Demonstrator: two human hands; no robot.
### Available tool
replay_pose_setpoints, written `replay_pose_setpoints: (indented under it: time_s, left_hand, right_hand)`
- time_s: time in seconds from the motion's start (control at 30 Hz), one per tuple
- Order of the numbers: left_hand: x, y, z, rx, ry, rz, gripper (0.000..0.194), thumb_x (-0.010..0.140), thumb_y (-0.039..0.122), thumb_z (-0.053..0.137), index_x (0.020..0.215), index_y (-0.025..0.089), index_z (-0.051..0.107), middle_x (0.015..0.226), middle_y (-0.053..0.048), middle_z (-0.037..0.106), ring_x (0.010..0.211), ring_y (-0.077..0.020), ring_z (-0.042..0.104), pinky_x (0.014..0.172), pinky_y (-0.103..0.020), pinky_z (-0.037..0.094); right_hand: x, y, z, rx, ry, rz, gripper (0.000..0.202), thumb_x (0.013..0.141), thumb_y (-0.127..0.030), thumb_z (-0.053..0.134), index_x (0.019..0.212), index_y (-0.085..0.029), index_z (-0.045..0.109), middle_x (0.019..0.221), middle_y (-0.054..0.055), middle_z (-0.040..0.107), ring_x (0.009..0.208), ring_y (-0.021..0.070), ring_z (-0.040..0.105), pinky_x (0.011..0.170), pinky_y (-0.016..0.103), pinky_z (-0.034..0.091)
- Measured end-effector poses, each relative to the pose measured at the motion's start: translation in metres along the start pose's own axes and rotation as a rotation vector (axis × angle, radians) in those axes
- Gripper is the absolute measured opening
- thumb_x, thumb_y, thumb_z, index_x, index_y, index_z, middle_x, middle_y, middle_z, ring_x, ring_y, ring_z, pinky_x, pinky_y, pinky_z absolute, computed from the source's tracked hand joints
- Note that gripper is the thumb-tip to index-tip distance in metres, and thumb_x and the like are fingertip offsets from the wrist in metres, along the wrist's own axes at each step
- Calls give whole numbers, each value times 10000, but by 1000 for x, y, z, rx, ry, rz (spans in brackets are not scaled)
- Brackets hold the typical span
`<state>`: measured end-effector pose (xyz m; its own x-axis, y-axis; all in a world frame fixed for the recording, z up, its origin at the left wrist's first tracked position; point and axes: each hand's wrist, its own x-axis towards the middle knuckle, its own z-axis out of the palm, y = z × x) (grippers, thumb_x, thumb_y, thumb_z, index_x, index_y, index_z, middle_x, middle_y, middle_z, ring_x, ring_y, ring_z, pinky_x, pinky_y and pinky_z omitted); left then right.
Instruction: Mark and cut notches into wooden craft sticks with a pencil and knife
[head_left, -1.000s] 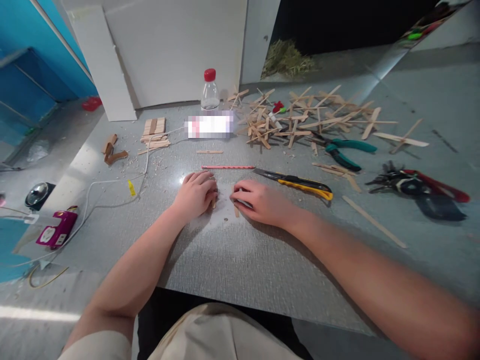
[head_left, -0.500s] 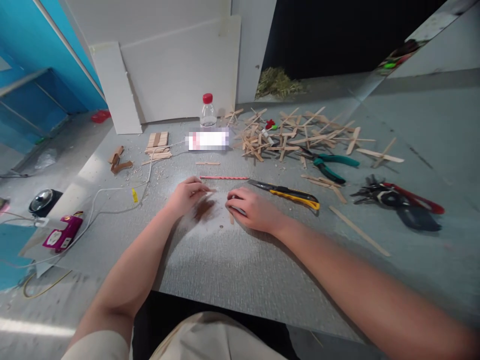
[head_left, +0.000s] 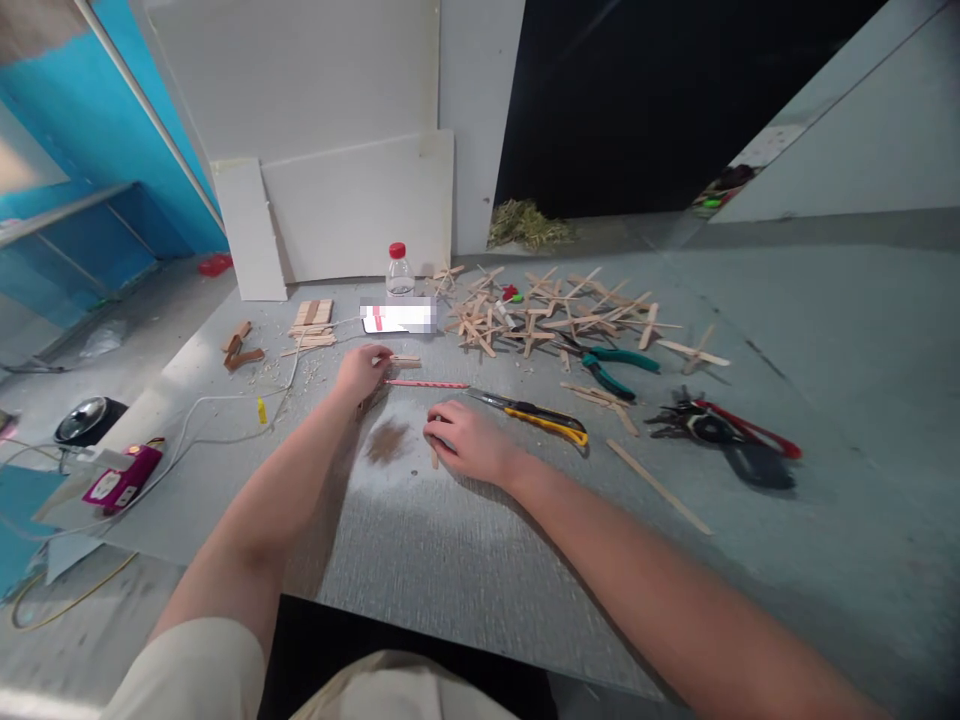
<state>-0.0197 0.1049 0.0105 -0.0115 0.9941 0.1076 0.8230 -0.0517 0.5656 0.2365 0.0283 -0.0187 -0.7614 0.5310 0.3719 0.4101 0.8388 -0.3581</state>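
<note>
My left hand (head_left: 364,372) is on the table behind the brown smudge, its fingers pinched at the near end of a short wooden craft stick (head_left: 407,363). A second stick seems to lie right alongside it. Just in front of these is a thin red-and-white patterned strip (head_left: 429,384). My right hand (head_left: 471,440) rests to the right of the smudge with curled fingers. Out from under them pokes the end of another wooden stick (head_left: 434,458); the rest of it is hidden. A yellow-and-black utility knife (head_left: 544,418) lies beyond my right hand, blade toward the strip.
Crossed-stick pieces (head_left: 555,315) are heaped at the back, with green-handled pliers (head_left: 619,368) before them. More pliers (head_left: 720,430) lie at right. A stick stack (head_left: 311,318), a phone (head_left: 397,316), a red-capped bottle (head_left: 400,270) and a white cable (head_left: 225,398) occupy the back and left.
My left hand has moved away from my right hand, back and left to the stick behind the strip. My right hand stays beside the smudge. The view has shifted somewhat.
</note>
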Motion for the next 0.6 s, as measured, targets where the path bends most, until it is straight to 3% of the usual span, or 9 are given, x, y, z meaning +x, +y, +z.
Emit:
replay_pose_setpoints:
  time_s: [0.13,0.27,0.43,0.6]
  left_hand:
    - [-6,0,-4,74,16,-18,348,987,377,608,1271,177,598,1297,-104,608,1109,-226,634,945,-442,565]
    - [-32,-8,-20,184,-59,-47,339,988,386,605,1253,176,610,1280,-95,618,1093,-228,639,933,-430,570]
    - [-65,-17,-36,286,-180,63,335,988,377,606,1261,182,605,1295,-103,611,1107,-223,634,948,-438,564]
    - [-69,-19,-38,337,-208,112,355,983,376,615,1275,175,596,1302,-106,605,1119,-231,631,952,-450,562]
  right_hand:
    - [0,1,1,31,8,2,332,973,-376,626,1237,-176,616,1247,90,637,1066,221,649,904,442,570]
    - [-3,7,4,80,56,35,330,976,-377,621,1243,-183,616,1263,92,633,1074,220,647,911,441,569]
    - [-8,24,11,107,140,155,344,978,-384,617,1259,-186,606,1268,94,628,1061,218,649,898,434,574]
    - [-12,32,14,104,103,179,349,975,-382,621,1262,-184,606,1268,94,629,1057,217,651,889,430,577]
